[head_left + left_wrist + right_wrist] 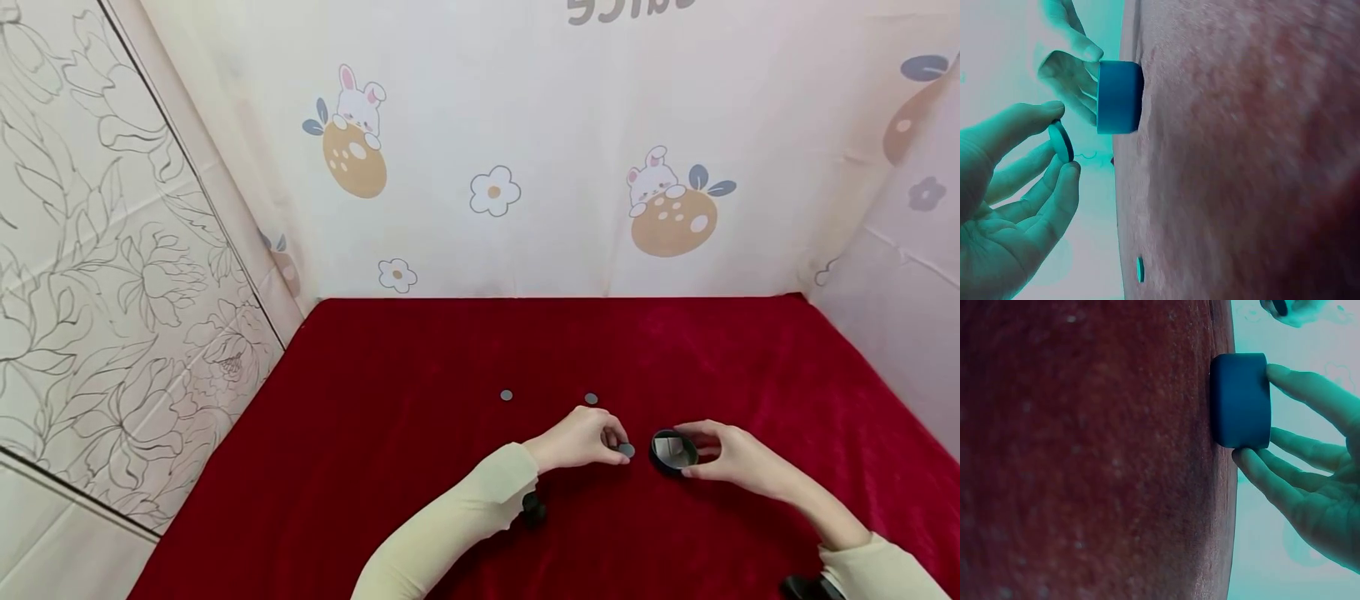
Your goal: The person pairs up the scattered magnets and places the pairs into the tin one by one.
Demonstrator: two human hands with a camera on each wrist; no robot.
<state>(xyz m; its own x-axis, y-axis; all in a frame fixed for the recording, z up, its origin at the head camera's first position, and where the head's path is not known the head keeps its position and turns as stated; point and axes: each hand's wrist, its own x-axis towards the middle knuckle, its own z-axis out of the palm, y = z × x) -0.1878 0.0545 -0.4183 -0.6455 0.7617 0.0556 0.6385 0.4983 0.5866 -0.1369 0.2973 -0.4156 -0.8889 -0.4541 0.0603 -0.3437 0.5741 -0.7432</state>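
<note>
Left hand [573, 440] pinches a grey disc [627, 450] by its edge, thumb against fingertips, held clear of the red cloth [405, 367] and near the dark cup [1119, 97], not touching it. Right hand [738, 457] spans the cup, thumb and fingers gripping opposite sides; cup upright on the cloth, pale shapes inside, unclear what. Two loose discs lie flat beyond: one just past the left hand [591, 399], another farther left [506, 395]. Risks, as judged: slim edge pinch could let the disc slip; an uneven squeeze could tip the cup on soft pile.
</note>
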